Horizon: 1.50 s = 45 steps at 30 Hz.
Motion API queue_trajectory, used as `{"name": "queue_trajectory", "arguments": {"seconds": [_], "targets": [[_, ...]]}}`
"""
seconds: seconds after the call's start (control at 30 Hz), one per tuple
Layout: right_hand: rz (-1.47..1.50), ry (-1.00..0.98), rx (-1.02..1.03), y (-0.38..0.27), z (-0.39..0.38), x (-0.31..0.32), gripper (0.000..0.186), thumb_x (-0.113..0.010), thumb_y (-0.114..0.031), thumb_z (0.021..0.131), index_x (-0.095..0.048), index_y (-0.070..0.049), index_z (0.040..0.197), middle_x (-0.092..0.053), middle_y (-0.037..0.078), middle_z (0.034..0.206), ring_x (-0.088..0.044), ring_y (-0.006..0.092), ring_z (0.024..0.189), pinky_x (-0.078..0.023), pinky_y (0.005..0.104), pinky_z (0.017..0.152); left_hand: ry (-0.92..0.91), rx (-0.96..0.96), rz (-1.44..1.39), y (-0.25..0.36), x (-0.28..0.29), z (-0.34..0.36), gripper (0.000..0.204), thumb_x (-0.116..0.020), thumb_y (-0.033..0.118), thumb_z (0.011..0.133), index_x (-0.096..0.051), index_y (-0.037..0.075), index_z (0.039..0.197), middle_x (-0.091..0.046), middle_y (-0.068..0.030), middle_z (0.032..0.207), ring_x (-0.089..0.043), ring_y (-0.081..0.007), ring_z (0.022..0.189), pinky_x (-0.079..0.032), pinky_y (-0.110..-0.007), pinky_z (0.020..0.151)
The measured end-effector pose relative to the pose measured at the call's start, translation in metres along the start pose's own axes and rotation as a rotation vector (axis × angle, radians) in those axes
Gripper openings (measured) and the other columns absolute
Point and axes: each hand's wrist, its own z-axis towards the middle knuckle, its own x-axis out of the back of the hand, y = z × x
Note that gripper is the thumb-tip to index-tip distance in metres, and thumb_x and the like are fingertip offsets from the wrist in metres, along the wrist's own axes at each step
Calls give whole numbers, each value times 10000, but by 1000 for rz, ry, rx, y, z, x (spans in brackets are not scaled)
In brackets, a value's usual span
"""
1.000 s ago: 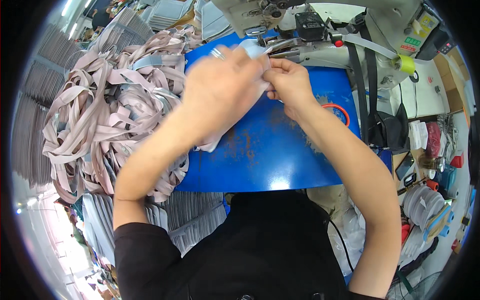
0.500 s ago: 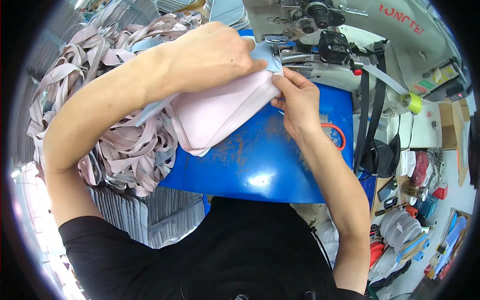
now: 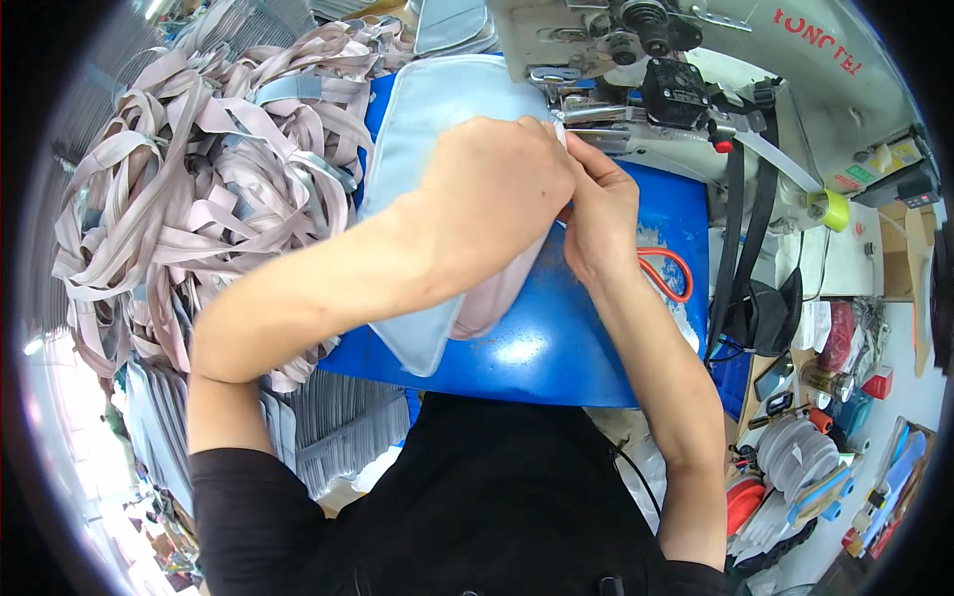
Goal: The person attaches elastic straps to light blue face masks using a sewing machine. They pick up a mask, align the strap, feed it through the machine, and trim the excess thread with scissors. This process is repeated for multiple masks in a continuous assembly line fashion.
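Note:
A light blue fabric panel (image 3: 442, 89) lies on the blue work surface, its right edge running up to the sewing machine (image 3: 646, 89). Its lower corner spreads toward me, with a pink fabric layer (image 3: 487, 303) showing beneath. My left hand (image 3: 507, 189) crosses over the panel, closed at its right edge; its fingertips are mostly hidden by the knuckles. Close against it, my right hand (image 3: 601, 204) pinches the same edge just below the machine's needle area. What lies exactly between the two hands' fingertips is covered.
A tangled heap of pinkish-grey fabric strips (image 3: 238, 209) fills the left side. Stacked grey panels (image 3: 353, 427) stand below it, and more blue panels (image 3: 452, 25) lie behind. Red-handled scissors (image 3: 676, 273) rest right of my forearm. Black straps (image 3: 745, 238) hang beside the machine.
My left hand has moved right and nearer to me, meeting my right hand. The fabric has turned: its light blue side now lies uppermost where pink showed. The right hand has barely moved.

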Motion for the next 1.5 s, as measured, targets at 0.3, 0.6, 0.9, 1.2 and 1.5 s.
{"name": "queue_trajectory", "arguments": {"seconds": [0.3, 0.6, 0.9, 1.2, 1.5], "targets": [[-90, -175, 9, 9, -30, 34, 406, -682, 8, 951, -637, 33, 1354, -738, 90, 1134, -686, 94, 908, -551, 235, 778, 18, 369, -315, 32, -24, 20, 330, -717, 145, 788, -618, -41, 1043, -686, -169, 865, -739, -360, 745, -579, -442, 610], [-440, -191, -90, -6, -132, 72, 359, -633, 10, 938, -669, -1, 1295, -669, 27, 1022, -629, 51, 776, -526, 206, 504, 430, 72, -581, 103, -20, -94, 377, -782, 136, 737, -677, 26, 1082, -706, -130, 1214, -692, -320, 1077, -565, -426, 792], [-139, -125, -76, -2, -120, 54, 212, -643, -51, 1001, -710, 5, 1194, -727, 20, 908, -696, 72, 789, -619, 240, 624, 504, -34, -572, 84, -15, -79, 264, -709, 28, 708, -726, 30, 971, -756, -78, 1108, -706, -257, 905, -564, -357, 711], [-83, -144, -45, -4, -58, 28, 238, -650, -43, 994, -703, 13, 1219, -728, 28, 939, -700, 77, 812, -640, 258, 676, 395, -113, -453, 21, -24, -42, 315, -709, 87, 704, -728, 64, 1018, -755, -23, 1123, -683, -212, 931, -521, -348, 664], [-54, -63, -29, -10, -3, -1, 221, -724, -78, 954, -722, 10, 1157, -689, 2, 881, -673, 75, 794, -613, 261, 668, 326, -113, -381, -29, -42, -6, 342, -698, 56, 748, -730, 111, 1084, -728, -11, 983, -670, -235, 891, -500, -372, 647]]}}
